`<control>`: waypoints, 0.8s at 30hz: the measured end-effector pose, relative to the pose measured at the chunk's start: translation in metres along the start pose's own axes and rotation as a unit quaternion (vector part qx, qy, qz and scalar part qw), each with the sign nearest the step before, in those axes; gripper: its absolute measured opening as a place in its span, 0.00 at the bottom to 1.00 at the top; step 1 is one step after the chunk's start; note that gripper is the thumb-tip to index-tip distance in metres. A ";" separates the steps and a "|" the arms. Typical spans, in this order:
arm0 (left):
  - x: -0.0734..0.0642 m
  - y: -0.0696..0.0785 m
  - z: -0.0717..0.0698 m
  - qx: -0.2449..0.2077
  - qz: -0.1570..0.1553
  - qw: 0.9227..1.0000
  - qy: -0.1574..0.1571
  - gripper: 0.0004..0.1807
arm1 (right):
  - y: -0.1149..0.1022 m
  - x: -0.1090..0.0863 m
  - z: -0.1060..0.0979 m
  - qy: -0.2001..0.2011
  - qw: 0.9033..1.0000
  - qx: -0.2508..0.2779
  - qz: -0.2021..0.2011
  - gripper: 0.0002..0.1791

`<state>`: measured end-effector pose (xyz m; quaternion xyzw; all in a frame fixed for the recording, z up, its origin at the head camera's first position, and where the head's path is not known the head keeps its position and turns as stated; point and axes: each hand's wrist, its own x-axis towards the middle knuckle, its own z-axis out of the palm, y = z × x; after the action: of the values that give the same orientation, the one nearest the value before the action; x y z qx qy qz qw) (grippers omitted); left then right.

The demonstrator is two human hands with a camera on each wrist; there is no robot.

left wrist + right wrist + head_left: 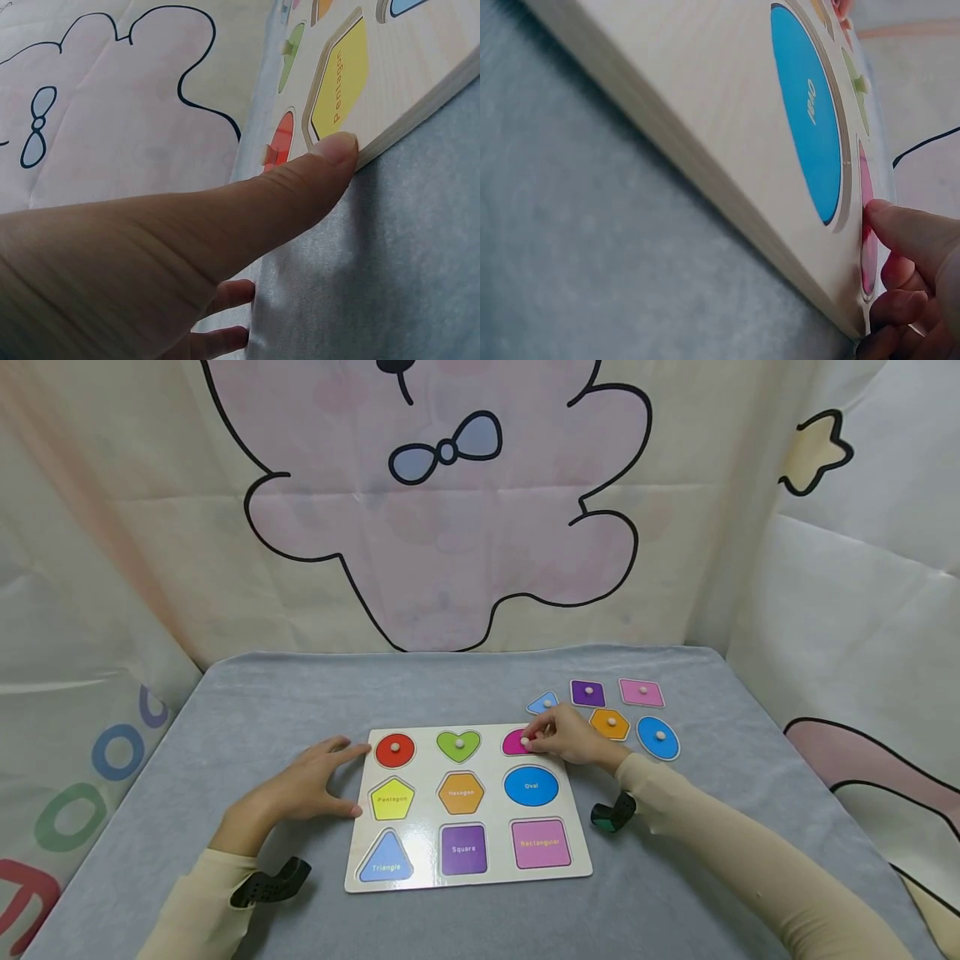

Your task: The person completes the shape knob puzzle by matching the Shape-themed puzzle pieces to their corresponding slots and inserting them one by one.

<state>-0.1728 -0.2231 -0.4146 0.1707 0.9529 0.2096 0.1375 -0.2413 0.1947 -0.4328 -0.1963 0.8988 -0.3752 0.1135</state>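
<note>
A wooden shape puzzle board (426, 839) lies flat on the cloth. With thumb and curled fingers, my right hand (573, 739) pinches the knob of a magenta puzzle piece (513, 743) at the board's top right recess. The right wrist view shows this magenta piece (868, 259) lying level in the recess, partly behind the thumb. My left hand (300, 785) is spread at the board's left edge, its thumb (330, 157) touching the corner near the yellow pentagon recess (345, 79). A red round piece (394, 749) and a green heart piece (453, 747) sit in the top row.
Beyond my right hand lie loose knobbed pieces: a blue triangle (542, 702), a purple square (587, 694), a pink rectangle (641, 693), an orange hexagon (604, 725) and a blue oval (658, 740). Grey cloth (300, 693) covers the table, with printed curtains (450, 543) behind.
</note>
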 end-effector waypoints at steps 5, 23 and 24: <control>0.000 0.001 -0.001 0.001 -0.001 1.000 -0.001 0.52 | -0.002 0.000 -0.002 -0.007 1.000 -0.002 0.004 0.10; -0.001 0.003 -0.001 0.003 -0.009 1.000 -0.004 0.52 | -0.001 -0.009 -0.024 0.018 1.000 -0.010 0.003 0.14; -0.001 0.004 -0.001 0.003 -0.009 1.000 -0.003 0.52 | 0.000 -0.010 -0.025 0.019 1.000 -0.011 0.006 0.14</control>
<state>-0.1713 -0.2206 -0.4123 0.1636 0.9544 0.2053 0.1420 -0.2412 0.2147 -0.4146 -0.1852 0.9058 -0.3685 0.0967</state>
